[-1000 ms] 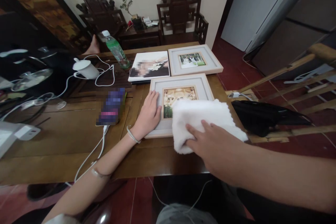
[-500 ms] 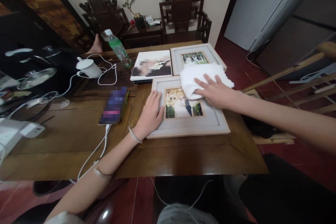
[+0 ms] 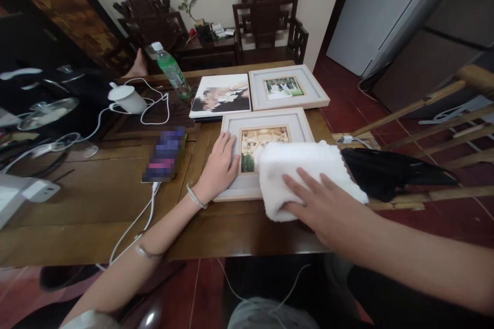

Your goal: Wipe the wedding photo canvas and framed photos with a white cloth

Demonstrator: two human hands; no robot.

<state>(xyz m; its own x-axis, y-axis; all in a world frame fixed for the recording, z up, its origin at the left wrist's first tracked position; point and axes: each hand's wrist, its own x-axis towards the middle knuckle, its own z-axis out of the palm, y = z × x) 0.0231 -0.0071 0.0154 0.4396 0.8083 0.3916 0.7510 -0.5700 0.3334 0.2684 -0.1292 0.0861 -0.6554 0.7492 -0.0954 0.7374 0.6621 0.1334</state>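
A white-framed picture [image 3: 230,180] lies flat on the wooden table before me. My left hand [image 3: 219,164] rests open on its left edge, fingers stretched out along the frame. My right hand [image 3: 312,203] presses a folded white cloth [image 3: 297,162] onto the near right part of this frame, with the thumb tucked at the cloth's edge. The cloth hides the frame's lower right corner and part of the photo. Behind it lie a second framed picture [image 3: 285,87] and a stack topped by a large photo print [image 3: 222,95].
Left of the frames lies a phone [image 3: 165,157] on a white charging cable. A green-labelled bottle [image 3: 172,72], a lidded white cup [image 3: 126,98], a glass-lidded pot [image 3: 50,113] and a power strip [image 3: 23,190] stand further left. A wooden rack [image 3: 428,100] is at the right.
My right hand has drawn the cloth toward me, from the frame's far right corner to its near right corner. The second framed picture is uncovered now. My left hand stays in place.
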